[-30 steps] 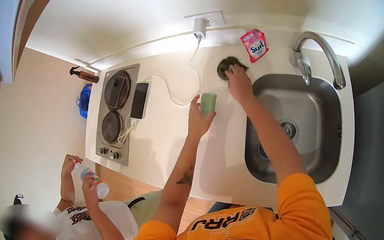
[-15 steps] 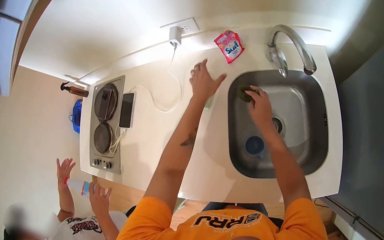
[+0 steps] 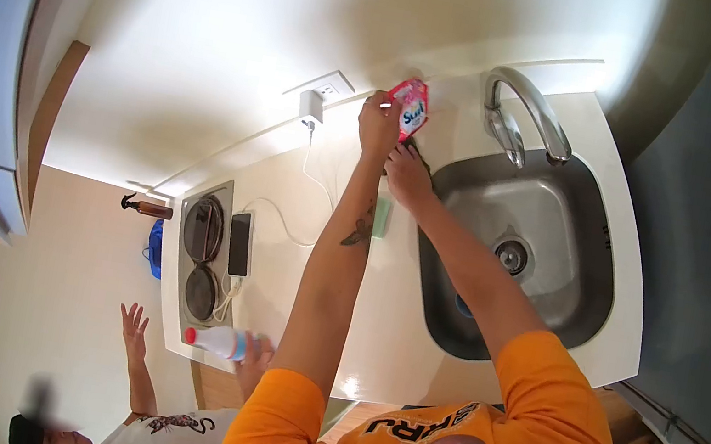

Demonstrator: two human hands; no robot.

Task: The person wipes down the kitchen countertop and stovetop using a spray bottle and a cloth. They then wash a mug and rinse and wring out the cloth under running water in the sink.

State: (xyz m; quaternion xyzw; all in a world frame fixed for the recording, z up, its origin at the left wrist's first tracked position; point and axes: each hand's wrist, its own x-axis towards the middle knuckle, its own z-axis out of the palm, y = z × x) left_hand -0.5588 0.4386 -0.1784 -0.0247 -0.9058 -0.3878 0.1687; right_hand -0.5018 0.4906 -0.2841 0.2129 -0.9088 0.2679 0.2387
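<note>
At the back of the counter, my left hand (image 3: pixel 377 131) is closed on the pink packet of Surf detergent (image 3: pixel 413 112), gripping its left side. The packet stands tilted near the wall. Just below it, my right hand (image 3: pixel 409 178) is closed on a dark green scouring pad (image 3: pixel 420 154), most of which my fingers hide. Left of the sink (image 3: pixel 585 328), a light green sponge (image 3: pixel 382 218) lies on the counter, partly behind my left forearm. A blue cup (image 3: pixel 463 306) in the sink is almost covered by my right arm.
A chrome faucet (image 3: pixel 536 111) arches over the sink. To the left are a two-plate cooktop (image 3: pixel 233 203), a phone (image 3: pixel 239 244) and a charger (image 3: pixel 310 108) with its cable. Another person at lower left holds a white bottle (image 3: pixel 216 341) with a red cap.
My left hand has taken hold of the detergent packet. My right hand has moved out of the sink with the scouring pad, up to the packet. The other person's bottle has moved right.
</note>
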